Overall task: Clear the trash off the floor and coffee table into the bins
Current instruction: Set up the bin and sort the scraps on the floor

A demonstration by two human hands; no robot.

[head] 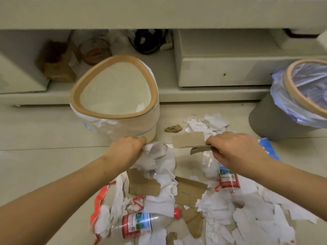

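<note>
On pale tiled floor (pixel 44 131) before low cabinet (pixel 221 71), both hands grasping scraps: left hand (pixel 127 147) paper (pixel 155 154), right hand (pixel 233 149) cardboard (pixel 188 139).

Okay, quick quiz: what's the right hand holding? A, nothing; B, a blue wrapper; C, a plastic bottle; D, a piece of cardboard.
D: the right hand pinches a strip of brown cardboard above the litter, while the nearest bottle lies on the floor below it.
</note>
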